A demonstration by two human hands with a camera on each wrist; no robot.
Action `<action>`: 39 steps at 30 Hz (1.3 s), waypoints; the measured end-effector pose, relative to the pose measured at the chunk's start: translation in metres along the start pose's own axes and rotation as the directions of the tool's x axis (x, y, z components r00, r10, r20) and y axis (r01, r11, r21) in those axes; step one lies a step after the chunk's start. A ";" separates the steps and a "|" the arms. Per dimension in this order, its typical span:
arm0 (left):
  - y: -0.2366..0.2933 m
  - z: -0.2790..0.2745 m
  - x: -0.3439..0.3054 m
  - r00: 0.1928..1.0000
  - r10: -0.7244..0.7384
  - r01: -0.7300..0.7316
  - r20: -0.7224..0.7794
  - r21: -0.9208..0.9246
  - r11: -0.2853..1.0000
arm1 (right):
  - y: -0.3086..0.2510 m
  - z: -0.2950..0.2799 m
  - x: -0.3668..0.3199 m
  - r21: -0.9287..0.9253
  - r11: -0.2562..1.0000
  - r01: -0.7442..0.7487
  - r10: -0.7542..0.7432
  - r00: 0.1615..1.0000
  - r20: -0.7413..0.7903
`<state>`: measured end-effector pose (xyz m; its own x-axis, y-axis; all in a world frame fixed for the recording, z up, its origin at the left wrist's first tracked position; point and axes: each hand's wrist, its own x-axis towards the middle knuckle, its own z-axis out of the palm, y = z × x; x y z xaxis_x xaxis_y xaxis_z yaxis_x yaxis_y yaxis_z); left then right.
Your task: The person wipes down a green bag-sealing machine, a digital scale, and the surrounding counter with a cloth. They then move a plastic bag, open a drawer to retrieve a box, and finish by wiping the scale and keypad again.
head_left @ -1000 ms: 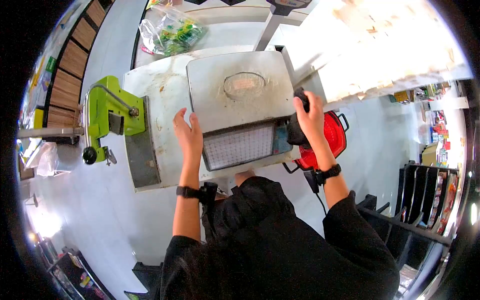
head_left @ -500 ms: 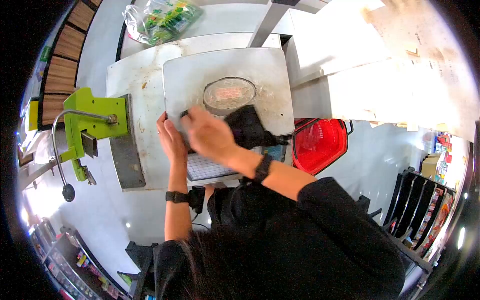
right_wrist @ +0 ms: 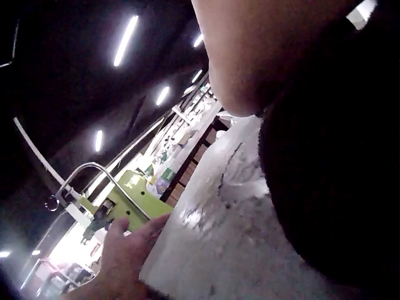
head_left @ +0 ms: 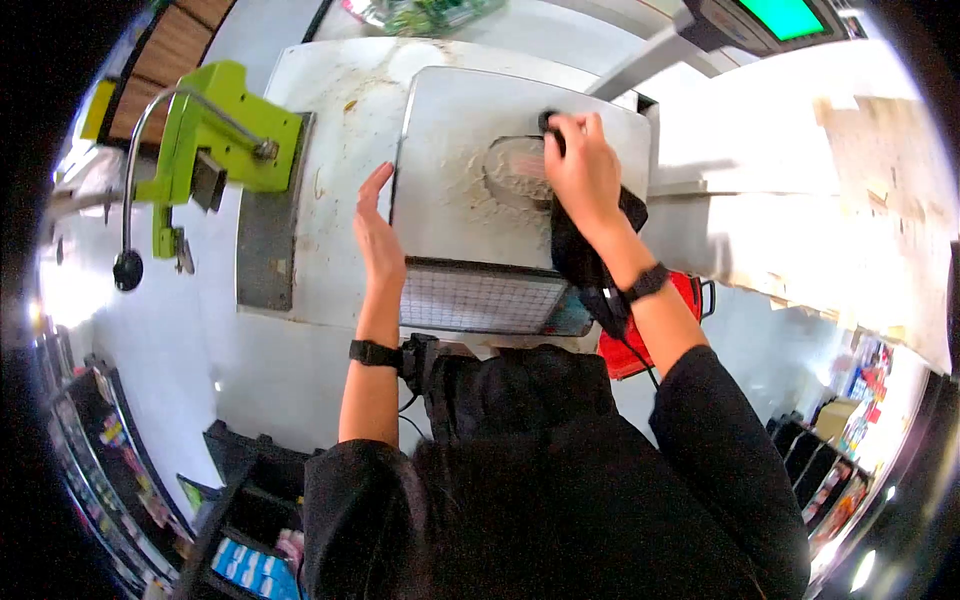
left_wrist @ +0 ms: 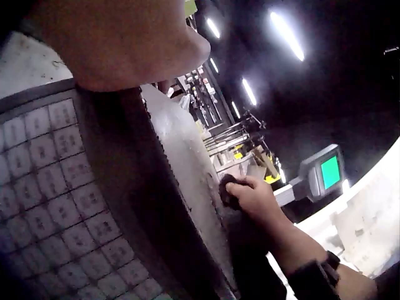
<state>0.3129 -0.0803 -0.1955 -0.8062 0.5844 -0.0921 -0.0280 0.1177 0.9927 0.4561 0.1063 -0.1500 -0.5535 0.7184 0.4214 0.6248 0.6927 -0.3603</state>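
Note:
A weighing scale has a dull, stained metal pan [head_left: 450, 160] on top and a gridded key panel [head_left: 480, 300] along its front. In the right hand [head_left: 585, 175], a black cloth [head_left: 580, 250] is gripped against the pan beside its oval raised label; part of it hangs over the pan's front edge. The left hand [head_left: 378, 235] stays along the pan's left edge with its fingers straight. From the left wrist, the right hand [left_wrist: 253, 197] shows curled around dark cloth at the pan surface. The right wrist view has the left hand [right_wrist: 125, 253] beside the pan edge.
A green metal device [head_left: 225, 130] with a curved lever stands at the counter's left. Behind the scale rises a post with a lit green display [head_left: 785, 15]. A red basket [head_left: 640, 345] sits below right, and a bag of greens [head_left: 420, 12] lies at the back.
The right hand swept the black cloth left across the pan, then back to the right and farther up. The left hand stayed by the pan's left edge. The head view shifted.

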 end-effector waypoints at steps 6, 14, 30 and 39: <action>-0.020 -0.011 0.002 0.983 -0.102 0.015 -0.153 -0.487 0.873 | -0.115 0.031 -0.025 0.191 0.925 0.328 -0.375 0.867 0.327; -0.014 -0.040 -0.021 0.959 -0.223 0.069 -0.176 -0.618 0.783 | -0.086 -0.025 -0.061 0.203 0.878 0.433 -0.478 0.774 0.416; -0.047 -0.068 -0.083 0.905 -0.205 0.006 -0.372 -0.473 0.881 | -0.127 0.007 -0.066 0.279 0.781 0.559 -0.623 0.670 0.403; -0.026 -0.039 -0.082 0.969 0.159 -0.098 -0.191 0.292 0.951 | -0.107 0.032 0.010 0.056 0.775 0.630 -0.615 0.730 0.298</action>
<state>0.3571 -0.1629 -0.2103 -0.8983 0.4313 0.0834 0.2250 0.2888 0.9306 0.3661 0.0417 -0.1338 -0.9524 0.1175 0.2812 0.1047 0.9927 -0.0602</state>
